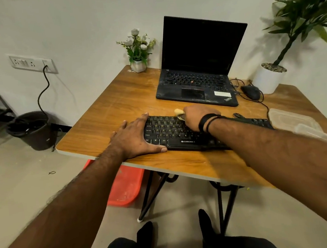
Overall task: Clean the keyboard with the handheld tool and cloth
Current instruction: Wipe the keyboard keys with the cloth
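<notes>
A: Head view. Keyboard (pixel 181 134) lies near on the table (pixel 105 109); left hand (pixel 135 139) flat, bracing its left end.

B: Right hand (pixel 197 119) grips a pale tool (pixel 179 113) at the far rows. Advise short strokes, brace firm.

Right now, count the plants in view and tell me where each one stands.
2. The small white-flowered plant stands at the table's far edge, left of the laptop; the tall leafy plant stands right of the laptop.
</notes>
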